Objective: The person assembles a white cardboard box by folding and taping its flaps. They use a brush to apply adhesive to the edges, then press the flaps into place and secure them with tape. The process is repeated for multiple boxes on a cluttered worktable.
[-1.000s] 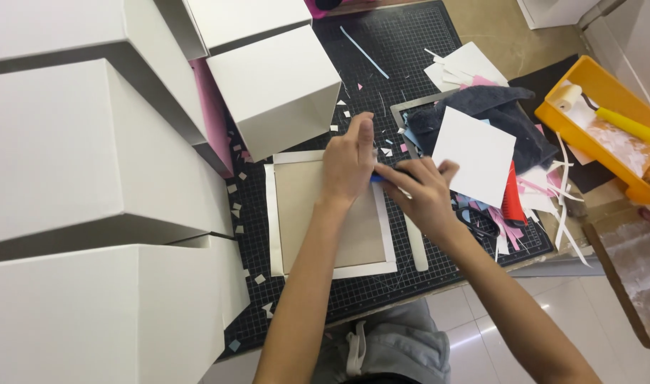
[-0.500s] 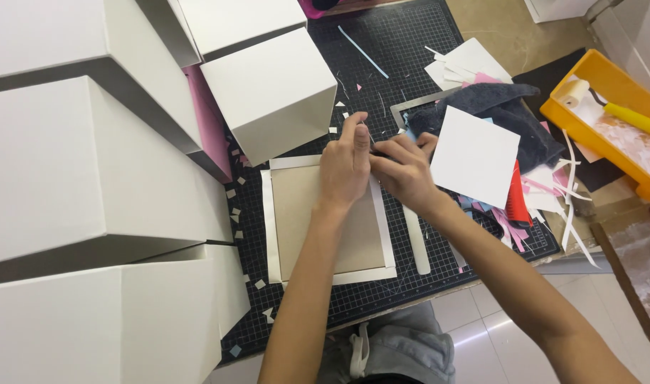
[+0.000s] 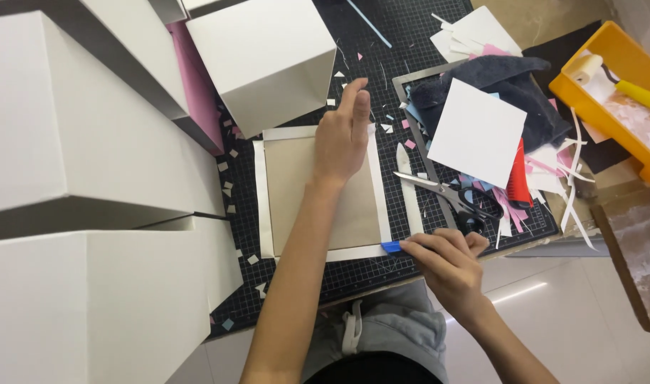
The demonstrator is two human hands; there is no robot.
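I judge this as the smoothing step: my left hand point(image 3: 342, 139) lies flat, fingers together, pinning the brown board point(image 3: 318, 192) on its white paper sheet point(image 3: 261, 192). My right hand point(image 3: 449, 263) pinches a small blue scraper point(image 3: 391, 247) at the sheet's near right corner, scissors point(image 3: 446, 193) just beyond it. Next likely needs steady pressure along the edge. A second ago the right hand was up beside the left; it has come down to the corner.

White boxes point(image 3: 90, 142) wall the left; scissors point(image 3: 446, 195) and what look like scraps point(image 3: 524, 185) crowd the right.
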